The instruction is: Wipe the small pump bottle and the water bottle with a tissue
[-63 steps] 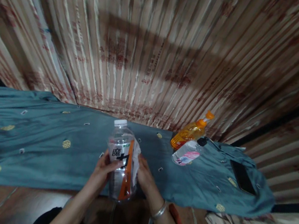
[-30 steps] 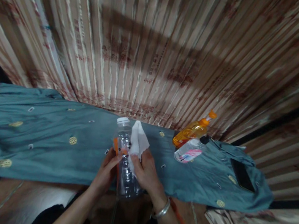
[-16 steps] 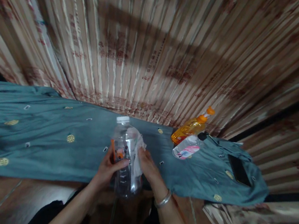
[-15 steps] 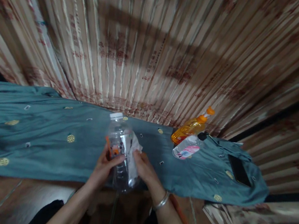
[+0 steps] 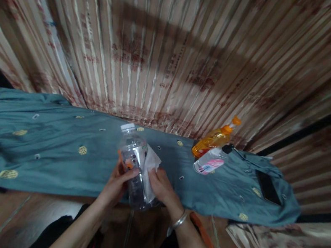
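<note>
Holding at centre, near edge of table (image 5: 60, 156): clear bottle (image 5: 136, 155), white cap (image 5: 127, 127), tilted, cap end far and left, base near and right. Left hand (image 5: 116, 180): fingers grasping the bottle's left side, thumb across its front, orange patch of label visible by the thumb. Right hand (image 5: 161, 184): fingers pinching white tissue (image 5: 151, 162), which lies along the bottle's right side; silver bracelet (image 5: 179, 219) on that wrist. Cannot tell whether the bottle touches the table. Right, far side of table: orange bottle (image 5: 211, 143), pink-labelled bottle (image 5: 210, 162) just beside it, nearer. Farther right: dark flat phone (image 5: 267, 187). Pleated curtain (image 5: 168, 69) behind.
</note>
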`<state>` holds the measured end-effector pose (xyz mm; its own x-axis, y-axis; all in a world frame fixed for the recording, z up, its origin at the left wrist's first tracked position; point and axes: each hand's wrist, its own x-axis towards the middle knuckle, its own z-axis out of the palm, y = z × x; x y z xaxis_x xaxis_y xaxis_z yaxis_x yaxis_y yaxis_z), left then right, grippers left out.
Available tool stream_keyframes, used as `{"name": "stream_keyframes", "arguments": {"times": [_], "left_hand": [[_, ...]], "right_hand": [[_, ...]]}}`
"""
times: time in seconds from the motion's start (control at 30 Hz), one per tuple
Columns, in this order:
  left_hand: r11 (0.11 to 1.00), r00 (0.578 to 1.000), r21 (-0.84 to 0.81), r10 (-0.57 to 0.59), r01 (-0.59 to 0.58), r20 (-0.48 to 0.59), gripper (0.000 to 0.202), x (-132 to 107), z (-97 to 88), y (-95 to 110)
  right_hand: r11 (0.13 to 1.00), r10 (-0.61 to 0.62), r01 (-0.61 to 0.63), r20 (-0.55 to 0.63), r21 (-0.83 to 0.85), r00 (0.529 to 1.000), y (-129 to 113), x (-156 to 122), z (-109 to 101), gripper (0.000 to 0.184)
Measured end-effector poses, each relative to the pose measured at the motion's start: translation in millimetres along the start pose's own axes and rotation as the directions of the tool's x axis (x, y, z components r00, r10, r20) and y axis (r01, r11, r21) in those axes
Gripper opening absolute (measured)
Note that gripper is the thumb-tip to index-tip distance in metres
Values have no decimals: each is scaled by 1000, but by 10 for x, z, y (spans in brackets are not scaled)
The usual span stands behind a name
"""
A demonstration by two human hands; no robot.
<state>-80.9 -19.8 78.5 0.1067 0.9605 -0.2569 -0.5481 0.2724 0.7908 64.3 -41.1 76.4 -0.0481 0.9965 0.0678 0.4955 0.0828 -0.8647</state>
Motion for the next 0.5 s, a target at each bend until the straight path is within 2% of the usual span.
{"name": "stream_keyframes", "arguments": {"times": [0.07,0.1,0.17,0.23,0.3,0.37,0.43,0.5], "left_hand": [[999,999,-42,30,-32,-41,61,31,-33,84],[997,997,-64,46,-50,-55,60,58,-57,143],[989,994,-115,82,-89,-69,60,118,-107,263],[982,990,-150,103,-117,-94,59,166,-147,353],[977,982,-153,125,-147,-141,59,192,-171,394],[973,970,-131,162,-188,-183,60,198,-179,393],[968,958,-93,212,-233,-196,61,189,-180,371],[960,946,-29,268,-278,-180,61,174,-179,347]], "right_hand": [[957,116,-130,67,261,991,16,52,13,50],[885,160,-190,106,424,981,4,65,46,50],[676,189,-233,140,699,972,-63,69,155,49],[475,187,-212,137,854,973,-165,56,287,46],[362,182,-214,156,907,971,-263,41,400,41],[357,182,-269,216,895,959,-329,31,477,43],[430,211,-334,266,839,941,-352,21,521,51],[523,267,-359,252,773,930,-341,3,551,57]]}}
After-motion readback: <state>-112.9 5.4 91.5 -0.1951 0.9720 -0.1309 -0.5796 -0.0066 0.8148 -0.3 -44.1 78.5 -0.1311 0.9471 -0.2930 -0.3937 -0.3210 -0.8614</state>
